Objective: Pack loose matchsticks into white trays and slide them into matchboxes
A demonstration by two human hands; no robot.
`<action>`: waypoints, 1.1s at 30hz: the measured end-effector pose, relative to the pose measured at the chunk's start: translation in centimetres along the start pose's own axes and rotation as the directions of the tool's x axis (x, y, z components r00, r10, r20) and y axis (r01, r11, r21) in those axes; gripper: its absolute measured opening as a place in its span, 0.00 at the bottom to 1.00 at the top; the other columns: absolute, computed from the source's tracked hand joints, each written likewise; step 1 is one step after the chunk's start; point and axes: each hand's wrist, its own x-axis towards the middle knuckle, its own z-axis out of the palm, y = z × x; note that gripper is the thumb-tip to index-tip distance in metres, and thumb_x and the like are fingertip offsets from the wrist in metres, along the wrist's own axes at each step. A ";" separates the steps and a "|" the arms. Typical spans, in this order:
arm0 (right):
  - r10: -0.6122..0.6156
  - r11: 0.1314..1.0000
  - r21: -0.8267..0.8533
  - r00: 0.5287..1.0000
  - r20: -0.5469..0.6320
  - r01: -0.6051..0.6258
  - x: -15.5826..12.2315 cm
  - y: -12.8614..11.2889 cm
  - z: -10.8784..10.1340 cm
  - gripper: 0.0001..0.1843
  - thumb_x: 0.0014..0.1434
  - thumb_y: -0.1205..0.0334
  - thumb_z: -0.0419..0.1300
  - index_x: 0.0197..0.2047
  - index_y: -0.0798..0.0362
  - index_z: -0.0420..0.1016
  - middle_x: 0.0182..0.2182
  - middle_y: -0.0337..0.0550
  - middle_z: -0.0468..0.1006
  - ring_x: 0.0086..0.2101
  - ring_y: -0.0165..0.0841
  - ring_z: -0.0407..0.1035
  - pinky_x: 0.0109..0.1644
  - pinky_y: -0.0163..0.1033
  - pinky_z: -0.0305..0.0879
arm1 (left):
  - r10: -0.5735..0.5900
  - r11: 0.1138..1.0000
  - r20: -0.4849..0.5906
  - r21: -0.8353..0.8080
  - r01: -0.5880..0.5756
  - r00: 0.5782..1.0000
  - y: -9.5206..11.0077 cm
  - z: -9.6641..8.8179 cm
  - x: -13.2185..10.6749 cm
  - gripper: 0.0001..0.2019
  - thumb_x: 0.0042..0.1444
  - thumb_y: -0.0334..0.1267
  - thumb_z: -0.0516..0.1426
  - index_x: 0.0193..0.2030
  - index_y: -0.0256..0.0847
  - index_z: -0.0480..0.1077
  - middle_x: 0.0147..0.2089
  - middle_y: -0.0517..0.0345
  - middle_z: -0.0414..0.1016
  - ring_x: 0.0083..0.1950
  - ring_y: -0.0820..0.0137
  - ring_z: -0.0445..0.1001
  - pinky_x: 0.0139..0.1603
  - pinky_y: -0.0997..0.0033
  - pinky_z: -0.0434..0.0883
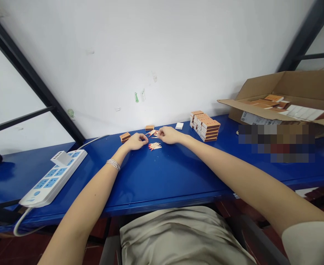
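The white label [302, 112] inside the open brown cardboard carton [261, 88] at far right is too small to read, as is any printing on the orange paper matchboxes stacked in a block [205, 127] right of the hands. The left hand [136, 141] and right hand [169, 135] rest on the glossy blue desk [162, 180], their fingers [144, 138] curled and almost meeting; whether they hold anything cannot be told. Loose red-tipped wooden matchsticks [154, 146] lie between and just beyond them. A small white box [179, 126] sits far right of them, and a white power strip with blue sockets [53, 178] lies left. Behind rises a scuffed white wall [95, 73] crossed by a black metal frame [26, 66]; red floor tiles [35, 246] show below.
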 end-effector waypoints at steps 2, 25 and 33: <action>-0.043 0.999 0.019 0.998 0.039 0.043 -0.2 -0.8 0.0 0.08 0.57 0.71 0.56 0.35 0.57 0.77 0.36 0.46 0.82 0.33 0.30 0.72 0.34 0.30 0.59 | 0.000 1.000 0.003 0.008 0.000 1.000 0.1 0.0 0.0 0.06 0.51 0.35 0.60 0.35 0.35 0.75 0.27 0.58 0.75 0.24 0.74 0.67 0.29 0.74 0.64; 0.037 0.992 -0.115 0.995 -0.096 -0.048 1.8 1.7 2.6 0.08 0.60 0.68 0.56 0.38 0.58 0.77 0.42 0.57 0.78 0.39 0.39 0.73 0.38 0.36 0.60 | -0.025 1.000 -0.003 -0.016 0.025 1.000 0.2 0.0 -0.1 0.06 0.50 0.34 0.61 0.34 0.35 0.75 0.25 0.59 0.75 0.24 0.74 0.67 0.30 0.74 0.65; -0.133 0.980 0.138 0.989 -0.064 0.141 0.2 -0.8 0.7 0.08 0.55 0.68 0.59 0.33 0.57 0.81 0.26 0.40 0.78 0.27 0.27 0.66 0.32 0.31 0.56 | 0.003 1.000 0.012 0.002 -0.003 1.000 0.0 0.0 0.1 0.06 0.52 0.33 0.59 0.36 0.35 0.75 0.28 0.58 0.76 0.26 0.74 0.69 0.29 0.75 0.65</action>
